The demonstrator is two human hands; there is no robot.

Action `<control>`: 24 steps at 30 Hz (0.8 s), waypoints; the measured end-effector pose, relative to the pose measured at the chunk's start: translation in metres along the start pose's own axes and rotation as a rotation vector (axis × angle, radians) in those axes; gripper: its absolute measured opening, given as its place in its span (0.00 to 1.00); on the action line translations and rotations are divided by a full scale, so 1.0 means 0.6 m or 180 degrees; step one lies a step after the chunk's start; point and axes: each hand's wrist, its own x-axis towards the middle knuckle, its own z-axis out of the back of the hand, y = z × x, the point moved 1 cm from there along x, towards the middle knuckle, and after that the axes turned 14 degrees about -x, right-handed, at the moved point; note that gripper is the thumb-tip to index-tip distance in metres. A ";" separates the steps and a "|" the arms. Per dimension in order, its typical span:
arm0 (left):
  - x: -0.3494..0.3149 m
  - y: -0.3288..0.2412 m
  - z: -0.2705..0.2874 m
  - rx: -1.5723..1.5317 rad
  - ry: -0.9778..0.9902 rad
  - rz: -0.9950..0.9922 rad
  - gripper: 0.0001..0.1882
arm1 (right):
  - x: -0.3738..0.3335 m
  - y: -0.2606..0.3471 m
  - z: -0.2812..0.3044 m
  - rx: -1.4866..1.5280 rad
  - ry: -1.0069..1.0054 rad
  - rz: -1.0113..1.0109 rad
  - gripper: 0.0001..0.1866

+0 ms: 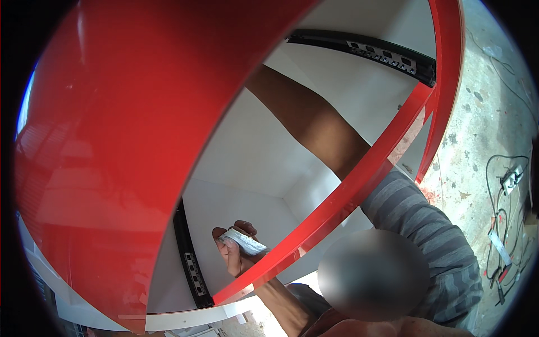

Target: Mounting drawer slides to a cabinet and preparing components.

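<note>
First, at the far left, a large, glossy red panel (118,140) fills the view, smooth and mirror-like, with soft reflections; its straight edge bows in the wide lens. Just right of that edge, a black slide rail (192,275), long and narrow, shows a row of bright metal cut-outs and stands against the smooth, matte white cabinet interior (236,157).

Next comes the left hand (234,253), bare, inside the cabinet near the rail's lower half. Its fingers are bent and gripping a small silvery-white packet (245,242), flattish and elongated, with a crinkled sheen; its exact material cannot be told.

A slim, shiny red crossbar (314,230) runs diagonally from lower left to upper right, passing in front of both arms. Beyond it, the right forearm (314,112) reaches up and leftward into the cabinet; the right hand is hidden behind the panel, so whether its fingers are open or closed cannot be told. Above the forearm lies a matching black rail (365,49), also perforated.

Lower right, a blurred oval sits beside a soft grey striped sleeve (432,230). Farthest right, a rough, speckled concrete floor (471,118) carries a white socket block (511,180) and thin, looping dark cables (487,174).
</note>
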 end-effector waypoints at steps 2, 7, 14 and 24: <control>0.003 -0.003 0.006 0.0001 -0.0004 -0.0009 0.15 | -0.007 0.007 -0.003 0.0226 -0.0045 -0.0156 0.14; 0.004 -0.001 0.007 -0.0027 -0.0006 -0.0027 0.15 | -0.006 0.015 0.001 0.0170 0.0004 -0.0112 0.14; 0.001 -0.004 0.012 0.0051 0.0093 -0.0035 0.14 | -0.014 0.025 0.012 0.0536 0.0144 0.0034 0.15; 0.003 0.019 0.063 0.0171 -0.0368 0.0570 0.08 | -0.209 -0.077 0.126 0.0974 0.0891 -0.0563 0.18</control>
